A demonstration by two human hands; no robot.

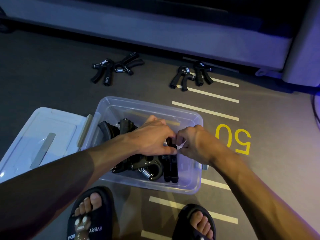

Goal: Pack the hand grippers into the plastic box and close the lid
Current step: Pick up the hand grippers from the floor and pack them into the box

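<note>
A clear plastic box [196, 181] stands open on the floor with several black hand grippers [152, 168] lying in it. Both my hands are inside the box. My left hand [152, 137] and my right hand [192, 141] meet over a black hand gripper [170, 144], fingers curled on it; most of it is hidden by the hands. The box's lid [46, 134] lies flat on the floor just left of the box. Two more pairs of grippers lie on the floor beyond the box, one pair [114, 68] at far left and one pair [190, 76] at far right.
The grey floor has white stripes [206, 110] and a yellow "50" [233, 139] right of the box. My feet in black slippers [91, 215] stand just in front of the box. A low grey ledge [173, 35] runs along the back.
</note>
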